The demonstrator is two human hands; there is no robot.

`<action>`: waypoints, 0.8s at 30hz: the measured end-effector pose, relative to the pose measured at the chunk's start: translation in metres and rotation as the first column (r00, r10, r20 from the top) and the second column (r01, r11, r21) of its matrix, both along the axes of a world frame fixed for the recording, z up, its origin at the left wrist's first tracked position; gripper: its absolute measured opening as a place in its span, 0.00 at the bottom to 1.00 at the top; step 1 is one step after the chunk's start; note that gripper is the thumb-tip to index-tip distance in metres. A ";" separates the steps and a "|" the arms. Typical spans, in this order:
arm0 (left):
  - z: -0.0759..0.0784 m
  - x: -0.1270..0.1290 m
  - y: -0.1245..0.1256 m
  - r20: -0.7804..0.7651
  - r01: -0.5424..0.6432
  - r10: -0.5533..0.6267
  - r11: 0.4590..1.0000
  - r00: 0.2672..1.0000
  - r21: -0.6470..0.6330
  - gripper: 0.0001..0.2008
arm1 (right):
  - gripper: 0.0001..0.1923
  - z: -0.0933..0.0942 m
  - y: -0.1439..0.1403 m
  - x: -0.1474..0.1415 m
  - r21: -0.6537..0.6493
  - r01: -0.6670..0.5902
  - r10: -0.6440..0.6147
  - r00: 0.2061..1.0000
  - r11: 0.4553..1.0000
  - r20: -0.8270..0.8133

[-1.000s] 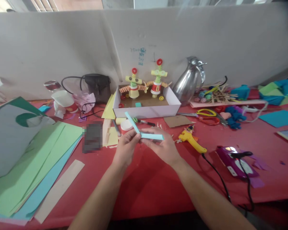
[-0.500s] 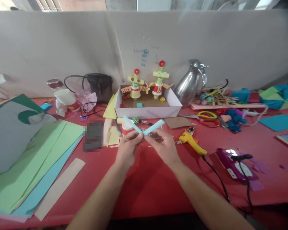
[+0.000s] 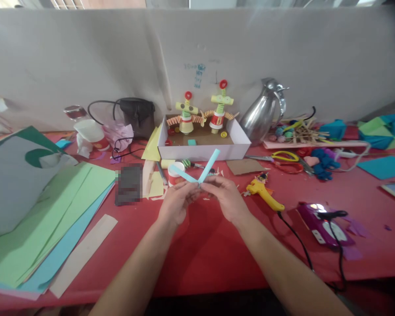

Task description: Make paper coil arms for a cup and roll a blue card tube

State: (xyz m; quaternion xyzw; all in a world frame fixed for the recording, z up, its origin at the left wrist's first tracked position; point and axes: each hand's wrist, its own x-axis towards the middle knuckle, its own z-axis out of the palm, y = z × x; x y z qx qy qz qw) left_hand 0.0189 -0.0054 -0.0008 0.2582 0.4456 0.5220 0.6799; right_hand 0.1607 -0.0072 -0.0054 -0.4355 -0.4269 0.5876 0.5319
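Between my two hands is a pair of light blue paper strips (image 3: pixel 210 166) that meet at the fingertips and spread upward in a V. My left hand (image 3: pixel 177 199) pinches them from the left, its fingers closed at the joint. From the other side my right hand (image 3: pixel 224 195) is closed on the same joint. The folded part at the joint is mostly hidden by my fingers. Just behind the left strip stands a paper cup (image 3: pixel 175 179) with a red band. Further back, two paper-cup figures with folded paper arms stand in a white box (image 3: pixel 204 152).
A yellow glue gun (image 3: pixel 266 196) with a black cord lies to the right, near a purple device (image 3: pixel 325 226). Coloured paper sheets (image 3: pixel 62 193) cover the left side. Behind are a steel jug (image 3: pixel 261 114), scissors (image 3: pixel 285 156) and a dark bag (image 3: pixel 138 116).
The right-hand strip has swung up to a steeper angle. Both hands stay together, with slightly shifted fingers. The whole view has moved a little.
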 end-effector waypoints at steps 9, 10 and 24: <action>0.000 -0.002 0.001 0.001 -0.021 0.021 1.000 1.000 -0.022 0.06 | 0.06 -0.010 0.004 0.003 0.360 -0.010 -0.070 0.975 0.933 0.209; 0.000 -0.002 0.001 0.001 -0.028 0.028 0.999 1.000 -0.027 0.06 | 0.06 -0.011 0.004 0.003 0.415 -0.021 -0.094 0.962 0.910 0.255; 0.006 -0.010 0.000 0.061 0.074 -0.073 0.997 0.995 -0.015 0.06 | 0.18 -0.018 0.015 0.027 0.802 -0.337 -0.365 0.756 0.494 0.543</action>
